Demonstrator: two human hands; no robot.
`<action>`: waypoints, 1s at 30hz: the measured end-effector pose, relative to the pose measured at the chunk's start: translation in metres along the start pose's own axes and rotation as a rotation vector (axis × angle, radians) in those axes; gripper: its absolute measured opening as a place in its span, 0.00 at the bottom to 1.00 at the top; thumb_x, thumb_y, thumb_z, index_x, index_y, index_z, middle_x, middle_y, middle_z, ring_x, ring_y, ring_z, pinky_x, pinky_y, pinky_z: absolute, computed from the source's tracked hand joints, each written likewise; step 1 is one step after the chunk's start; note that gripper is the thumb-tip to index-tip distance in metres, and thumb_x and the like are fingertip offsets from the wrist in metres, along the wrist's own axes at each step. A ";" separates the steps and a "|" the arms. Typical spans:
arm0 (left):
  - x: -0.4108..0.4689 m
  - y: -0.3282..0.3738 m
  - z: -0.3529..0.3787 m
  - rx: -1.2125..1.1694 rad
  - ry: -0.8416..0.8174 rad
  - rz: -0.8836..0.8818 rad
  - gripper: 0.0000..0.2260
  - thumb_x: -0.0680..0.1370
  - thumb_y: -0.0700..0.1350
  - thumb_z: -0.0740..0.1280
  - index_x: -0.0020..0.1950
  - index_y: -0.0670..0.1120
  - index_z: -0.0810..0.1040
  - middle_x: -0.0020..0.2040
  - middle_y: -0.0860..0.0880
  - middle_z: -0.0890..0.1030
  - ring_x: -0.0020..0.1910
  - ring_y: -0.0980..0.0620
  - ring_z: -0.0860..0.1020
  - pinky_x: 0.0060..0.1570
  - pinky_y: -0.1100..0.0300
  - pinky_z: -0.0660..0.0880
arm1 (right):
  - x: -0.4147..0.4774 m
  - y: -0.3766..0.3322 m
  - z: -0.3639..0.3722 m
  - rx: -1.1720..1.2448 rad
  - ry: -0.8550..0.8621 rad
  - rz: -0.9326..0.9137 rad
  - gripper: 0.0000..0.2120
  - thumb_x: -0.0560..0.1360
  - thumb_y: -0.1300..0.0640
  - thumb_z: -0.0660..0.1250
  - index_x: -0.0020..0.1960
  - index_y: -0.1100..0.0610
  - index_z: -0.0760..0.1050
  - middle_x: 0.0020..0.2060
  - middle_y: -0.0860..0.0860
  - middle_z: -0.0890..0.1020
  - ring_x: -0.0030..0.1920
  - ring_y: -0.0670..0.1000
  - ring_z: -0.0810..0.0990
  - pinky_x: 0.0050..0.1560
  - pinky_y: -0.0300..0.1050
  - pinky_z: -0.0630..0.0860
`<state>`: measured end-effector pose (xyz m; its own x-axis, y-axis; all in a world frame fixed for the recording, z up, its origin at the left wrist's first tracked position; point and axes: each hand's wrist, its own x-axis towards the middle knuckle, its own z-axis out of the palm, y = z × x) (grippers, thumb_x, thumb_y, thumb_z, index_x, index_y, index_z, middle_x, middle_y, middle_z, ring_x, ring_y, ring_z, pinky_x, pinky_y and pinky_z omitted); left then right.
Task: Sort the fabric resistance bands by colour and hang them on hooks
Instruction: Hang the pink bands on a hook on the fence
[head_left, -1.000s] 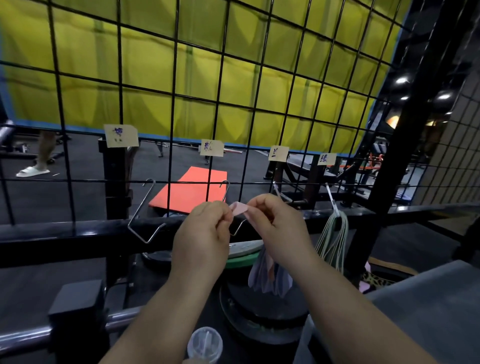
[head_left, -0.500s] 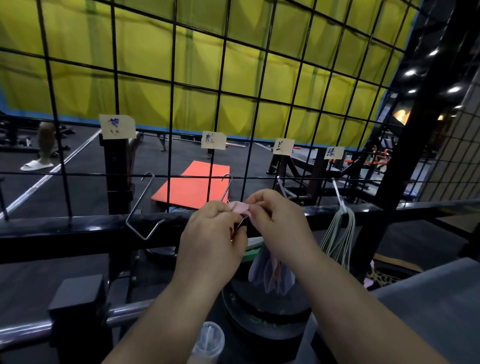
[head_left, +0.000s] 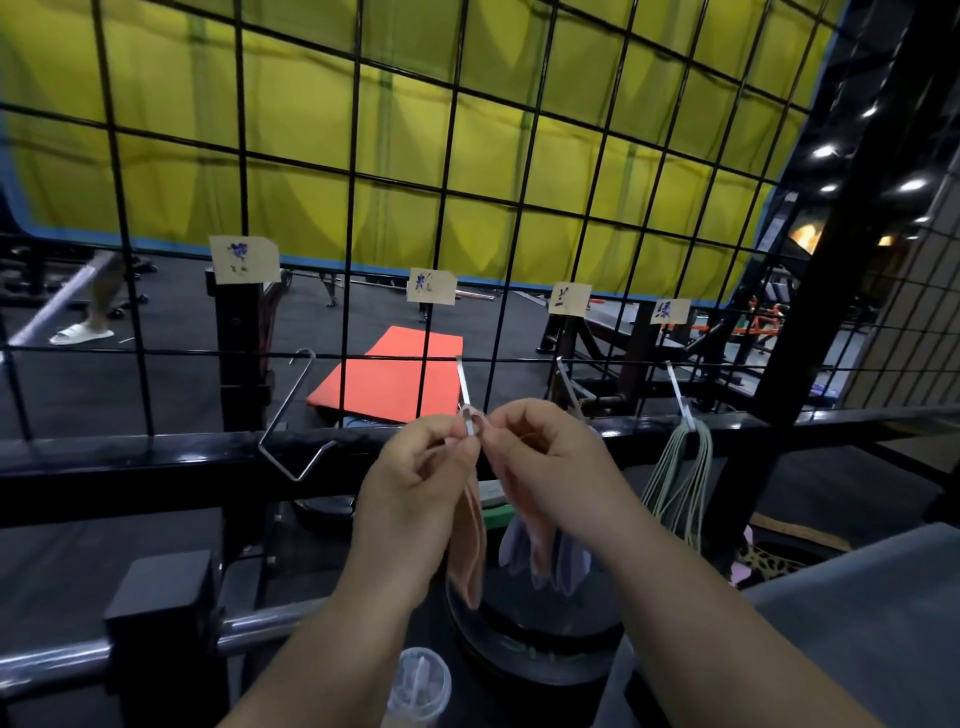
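Note:
A pink fabric band (head_left: 470, 545) hangs down between my hands, its top loop at the tip of the second metal hook (head_left: 465, 397) on the black wire grid (head_left: 447, 176). My left hand (head_left: 415, 488) and my right hand (head_left: 545, 462) both pinch the band's top at the hook. Behind my right hand, lilac-blue bands (head_left: 566, 558) hang from the third hook (head_left: 566, 384). Green bands (head_left: 680, 483) hang from the fourth hook (head_left: 680, 395). The first hook (head_left: 293, 415) at the left is bare. Paper labels (head_left: 431, 286) sit above each hook.
Black weight plates (head_left: 535, 644) are stacked below my hands, with a clear lidded cup (head_left: 418, 686) in front. A chrome bar (head_left: 52, 670) and black rail (head_left: 130, 457) run across the left. A grey surface (head_left: 857, 623) lies at lower right with a leopard-print item (head_left: 763, 561).
My hands have lifted the pink band's top up to the tip of the second hook, and the band now hangs down long between them. The view has tilted slightly.

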<state>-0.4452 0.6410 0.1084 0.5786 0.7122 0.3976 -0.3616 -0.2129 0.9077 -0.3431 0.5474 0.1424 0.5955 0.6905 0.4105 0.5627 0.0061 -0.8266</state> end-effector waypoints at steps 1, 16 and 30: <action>-0.002 -0.003 0.002 -0.067 0.000 -0.027 0.08 0.78 0.41 0.67 0.46 0.54 0.82 0.43 0.50 0.84 0.42 0.50 0.81 0.46 0.56 0.76 | -0.001 0.003 0.002 0.044 -0.022 0.013 0.04 0.78 0.57 0.68 0.49 0.56 0.80 0.36 0.39 0.81 0.37 0.37 0.78 0.39 0.31 0.73; -0.015 -0.009 0.010 0.019 0.159 0.065 0.11 0.78 0.39 0.67 0.54 0.52 0.68 0.39 0.65 0.81 0.38 0.66 0.79 0.38 0.74 0.70 | 0.003 0.014 0.015 0.267 0.011 0.234 0.08 0.81 0.53 0.62 0.49 0.47 0.80 0.40 0.43 0.85 0.40 0.40 0.83 0.39 0.35 0.77; -0.002 -0.007 -0.002 0.328 -0.005 0.224 0.22 0.75 0.34 0.64 0.63 0.56 0.77 0.54 0.61 0.70 0.47 0.62 0.74 0.45 0.75 0.69 | 0.005 0.017 0.013 0.510 -0.075 0.310 0.10 0.82 0.60 0.60 0.54 0.58 0.80 0.47 0.54 0.85 0.47 0.51 0.81 0.48 0.45 0.79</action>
<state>-0.4454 0.6424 0.1012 0.5160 0.6202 0.5909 -0.2270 -0.5661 0.7925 -0.3384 0.5604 0.1250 0.6358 0.7643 0.1075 0.0121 0.1294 -0.9915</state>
